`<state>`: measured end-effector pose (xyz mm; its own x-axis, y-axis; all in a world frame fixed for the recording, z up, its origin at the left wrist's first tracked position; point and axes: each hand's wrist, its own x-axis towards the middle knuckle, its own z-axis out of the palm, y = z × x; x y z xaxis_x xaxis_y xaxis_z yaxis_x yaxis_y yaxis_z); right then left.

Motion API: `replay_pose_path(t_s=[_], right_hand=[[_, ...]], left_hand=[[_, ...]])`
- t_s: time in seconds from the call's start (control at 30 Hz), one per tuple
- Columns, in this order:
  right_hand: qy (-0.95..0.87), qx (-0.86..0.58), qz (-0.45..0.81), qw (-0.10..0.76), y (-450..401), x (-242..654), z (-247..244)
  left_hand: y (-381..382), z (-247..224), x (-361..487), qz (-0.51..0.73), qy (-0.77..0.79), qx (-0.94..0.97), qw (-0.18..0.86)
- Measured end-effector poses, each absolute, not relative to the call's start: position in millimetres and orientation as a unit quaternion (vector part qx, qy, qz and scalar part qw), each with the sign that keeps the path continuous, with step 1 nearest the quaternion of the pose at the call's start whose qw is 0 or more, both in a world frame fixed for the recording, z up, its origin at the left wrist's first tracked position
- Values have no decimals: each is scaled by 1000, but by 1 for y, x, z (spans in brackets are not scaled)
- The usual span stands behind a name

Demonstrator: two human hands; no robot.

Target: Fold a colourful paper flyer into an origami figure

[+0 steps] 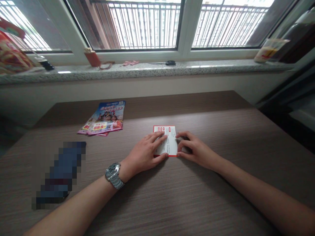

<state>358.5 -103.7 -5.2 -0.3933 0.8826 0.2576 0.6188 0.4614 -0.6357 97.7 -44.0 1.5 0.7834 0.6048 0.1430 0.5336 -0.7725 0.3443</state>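
A small white leaflet (171, 144) with a red border and printed text lies on the table in front of me. It looks folded, but its layers are hard to make out. Across its left part rests my left hand (149, 147), fingers stretched out and pressing it flat, thumb along the near edge. A metal watch (114, 175) is on that wrist. My right hand (190, 147) is curled at the leaflet's right edge, with thumb and fingertips closed on that edge near the lower right corner.
Several colourful flyers (108, 118) lie stacked at the back left of the table (209, 111). A blurred-out dark object (61, 173) is at the left. On the windowsill (204, 68) are scissors (169, 63), a red box-like item (92, 58) and a plastic cup (267, 52).
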Motion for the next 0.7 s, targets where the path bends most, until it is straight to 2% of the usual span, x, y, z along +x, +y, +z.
replay_pose_path(t_s=[0.17,0.43,0.7], right_hand=[[-817,-441,239,284,-106,361,-4],[-758,-477,288,339,-101,364,3],[-784,-494,183,328,-85,361,-8]], left_hand=[[-44,0,97,130,300,933,150],[-44,0,97,126,309,932,142],[-44,-1,97,120,313,932,138]])
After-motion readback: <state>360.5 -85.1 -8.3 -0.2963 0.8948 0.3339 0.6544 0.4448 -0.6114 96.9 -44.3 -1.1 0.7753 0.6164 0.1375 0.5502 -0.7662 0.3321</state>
